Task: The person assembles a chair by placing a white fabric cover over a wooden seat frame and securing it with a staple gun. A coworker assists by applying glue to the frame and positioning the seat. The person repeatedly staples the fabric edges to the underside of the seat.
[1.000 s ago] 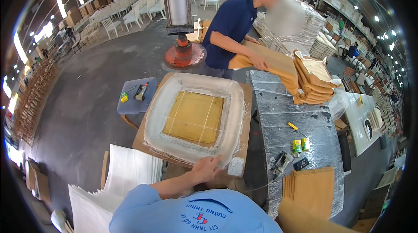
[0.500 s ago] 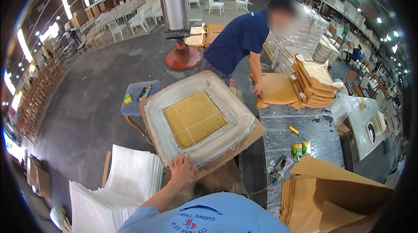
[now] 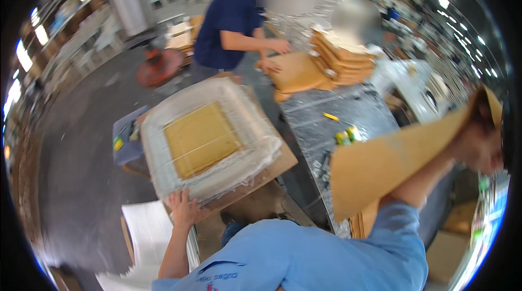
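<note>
A square seat-like piece [image 3: 155, 152] lies on a brown board, its raised white rim wrapped in clear plastic around a yellow-gold middle. Thin pale lines cross that middle. My left hand [image 3: 184, 208] rests on its near edge with the fingers spread. Out to the far right, my right hand [image 3: 478, 144] is closed on the end of a brown paper sheet [image 3: 380, 163], lifted and slanting down to the left. Motion blurs this hand, and the sheet hides part of the work table.
A co-worker in dark blue [image 3: 231, 19] handles brown-wrapped cushions [image 3: 304, 73] on the dark table [image 3: 375, 111]. Yellow-green boxes [image 3: 345, 136] lie there too. White foam sheets [image 3: 144, 231] stand lower left, a blue-topped stool [image 3: 128, 133] at left, a red-based post [image 3: 157, 68] beyond.
The view has swung to the right. My right hand has come into view, and the brown sheet has risen from its stack. My left hand remains at the piece's near edge.
</note>
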The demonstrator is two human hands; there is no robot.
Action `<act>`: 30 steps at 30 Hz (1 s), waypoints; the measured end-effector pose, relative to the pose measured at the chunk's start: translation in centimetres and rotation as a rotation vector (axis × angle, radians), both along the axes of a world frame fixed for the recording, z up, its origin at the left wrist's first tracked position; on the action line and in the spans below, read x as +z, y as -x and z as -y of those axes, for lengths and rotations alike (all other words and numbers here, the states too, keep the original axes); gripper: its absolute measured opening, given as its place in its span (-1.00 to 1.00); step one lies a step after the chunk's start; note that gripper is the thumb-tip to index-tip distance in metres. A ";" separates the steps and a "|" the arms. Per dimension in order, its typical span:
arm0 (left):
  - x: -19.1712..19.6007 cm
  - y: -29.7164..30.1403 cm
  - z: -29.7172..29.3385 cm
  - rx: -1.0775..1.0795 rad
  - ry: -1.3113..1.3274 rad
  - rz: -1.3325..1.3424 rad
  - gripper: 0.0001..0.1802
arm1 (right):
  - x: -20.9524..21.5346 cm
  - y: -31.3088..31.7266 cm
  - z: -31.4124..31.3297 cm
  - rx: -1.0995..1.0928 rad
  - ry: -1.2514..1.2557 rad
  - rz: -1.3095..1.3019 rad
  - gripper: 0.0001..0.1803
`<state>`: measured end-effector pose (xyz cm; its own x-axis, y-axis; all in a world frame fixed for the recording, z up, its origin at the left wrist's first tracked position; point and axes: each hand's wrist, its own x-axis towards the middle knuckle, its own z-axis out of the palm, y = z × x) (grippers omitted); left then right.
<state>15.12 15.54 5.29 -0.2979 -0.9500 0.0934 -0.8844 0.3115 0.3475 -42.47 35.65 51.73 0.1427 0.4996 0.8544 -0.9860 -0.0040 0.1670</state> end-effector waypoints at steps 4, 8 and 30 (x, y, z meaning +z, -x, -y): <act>0.1 -1.0 1.7 -0.045 0.069 -0.247 -0.46 | -0.6 -5.9 8.4 0.409 0.026 -0.083 -0.67; 0.1 4.4 2.3 -0.122 -0.460 -0.679 -0.56 | -0.4 -11.0 12.6 0.347 0.087 -0.092 -0.63; 12.9 -4.4 30.3 0.320 -0.822 -2.075 -0.51 | -23.5 -9.0 42.7 1.009 -0.375 1.153 -0.71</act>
